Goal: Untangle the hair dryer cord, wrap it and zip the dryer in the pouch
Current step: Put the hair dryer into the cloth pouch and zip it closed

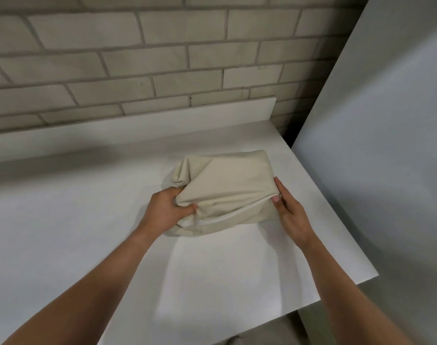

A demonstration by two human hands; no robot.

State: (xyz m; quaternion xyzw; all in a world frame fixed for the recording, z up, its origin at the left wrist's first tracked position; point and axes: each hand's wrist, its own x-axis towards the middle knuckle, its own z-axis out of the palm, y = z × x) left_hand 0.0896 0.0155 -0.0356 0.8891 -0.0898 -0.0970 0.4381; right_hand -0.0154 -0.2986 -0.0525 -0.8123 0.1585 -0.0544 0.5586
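Note:
A cream fabric pouch (227,180) lies bulging on the white counter (88,220), its white zipper line (237,212) running along the near side. My left hand (167,210) grips a bunch of fabric at the pouch's left near end. At the right end of the zipper, my right hand (287,210) pinches the pouch between thumb and fingers. The hair dryer and its cord are hidden from view.
A low white backsplash (162,120) runs along the brick wall (137,58) behind the counter. The counter's right edge (336,220) drops off close to the pouch, beside a grey wall panel (386,145). The near edge is at lower right.

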